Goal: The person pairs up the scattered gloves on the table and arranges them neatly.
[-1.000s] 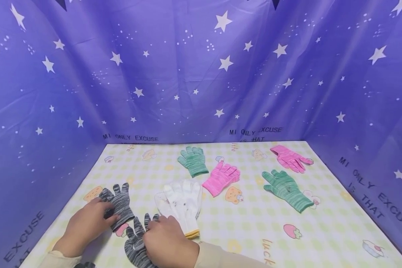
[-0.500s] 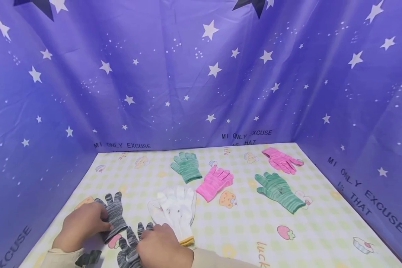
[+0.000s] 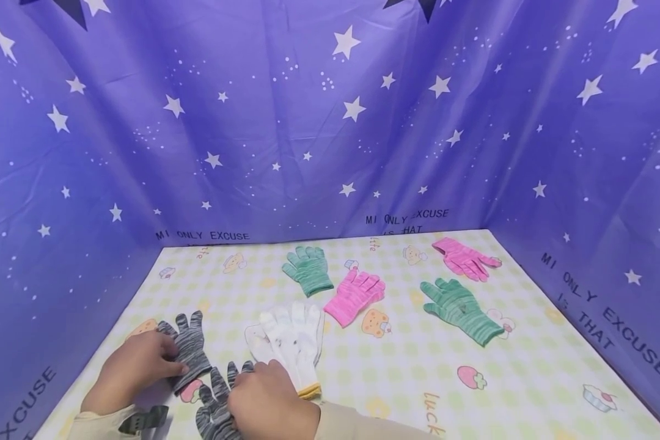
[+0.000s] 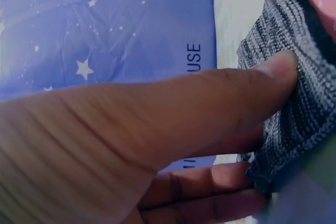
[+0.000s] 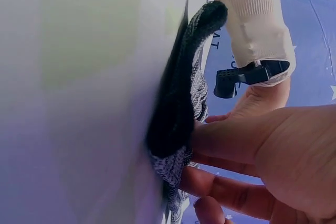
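Observation:
Two grey-and-black striped knit gloves lie at the table's front left. In the head view my left hand [image 3: 134, 370] pinches the left edge of the farther striped glove [image 3: 191, 345]; in the left wrist view the thumb presses on its knit, with fingers at its edge. My right hand [image 3: 272, 397] holds the nearer striped glove [image 3: 216, 406], covering its right part. Thumb and fingers meet that glove's dark edge in the right wrist view. Just beyond the right hand, white gloves [image 3: 294, 339] with a yellow cuff lie flat, seemingly stacked.
Beyond the white gloves lie a green glove [image 3: 308, 272] and a pink glove [image 3: 354, 298]. Another green glove [image 3: 462, 311] and a second pink glove [image 3: 464, 260] lie to the right. The checked tablecloth [image 3: 396, 379] meets a purple star-printed curtain [image 3: 286, 134] on three sides.
The head view has tilted and shifted slightly, so everything sits a little farther left and lower. Both hands stay on the same striped gloves, with hardly any movement against the table.

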Motion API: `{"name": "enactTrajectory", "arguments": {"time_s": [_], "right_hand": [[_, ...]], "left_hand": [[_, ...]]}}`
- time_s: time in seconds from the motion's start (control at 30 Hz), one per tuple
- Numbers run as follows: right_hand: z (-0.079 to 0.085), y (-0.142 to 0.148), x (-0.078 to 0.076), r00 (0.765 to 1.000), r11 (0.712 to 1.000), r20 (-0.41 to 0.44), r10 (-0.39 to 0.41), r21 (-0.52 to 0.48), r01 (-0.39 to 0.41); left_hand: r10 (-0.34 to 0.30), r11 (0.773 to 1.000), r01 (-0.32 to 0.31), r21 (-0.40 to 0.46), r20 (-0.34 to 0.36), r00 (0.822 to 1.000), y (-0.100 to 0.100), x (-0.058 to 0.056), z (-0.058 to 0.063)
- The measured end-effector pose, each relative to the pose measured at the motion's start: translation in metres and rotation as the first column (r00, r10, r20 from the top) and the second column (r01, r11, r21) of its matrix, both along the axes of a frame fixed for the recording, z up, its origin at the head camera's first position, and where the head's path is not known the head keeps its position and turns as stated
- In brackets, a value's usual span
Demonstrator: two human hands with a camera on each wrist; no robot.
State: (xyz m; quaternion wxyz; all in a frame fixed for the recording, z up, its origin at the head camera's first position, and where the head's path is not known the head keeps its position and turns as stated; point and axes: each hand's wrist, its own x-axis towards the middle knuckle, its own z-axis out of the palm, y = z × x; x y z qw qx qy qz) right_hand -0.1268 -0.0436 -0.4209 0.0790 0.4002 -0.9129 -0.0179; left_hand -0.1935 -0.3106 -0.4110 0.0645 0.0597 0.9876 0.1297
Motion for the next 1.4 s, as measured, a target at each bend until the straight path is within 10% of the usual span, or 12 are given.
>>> {"name": "enactTrajectory", "arguments": {"time_s": [0.5, 1.23, 1.4], "right_hand": [[0.0, 0.0, 0.003, 0.999, 1.0, -0.05, -0.014, -0.026, 0.013], [0.0, 0.0, 0.005, 0.999, 0.999, -0.033, -0.034, -0.008, 0.033], [0.0, 0.001, 0.005, 0.999, 0.999, -0.05, -0.019, -0.035, 0.017]], "left_hand": [[-0.112, 0.981, 0.125, 0.145, -0.096, 0.989, -0.014, 0.001, -0.011], [-0.231, 0.929, 0.234, 0.286, -0.045, 0.972, -0.023, 0.006, -0.015], [-0.181, 0.93, 0.192, 0.314, -0.062, 0.981, -0.022, 0.006, -0.017]]}}
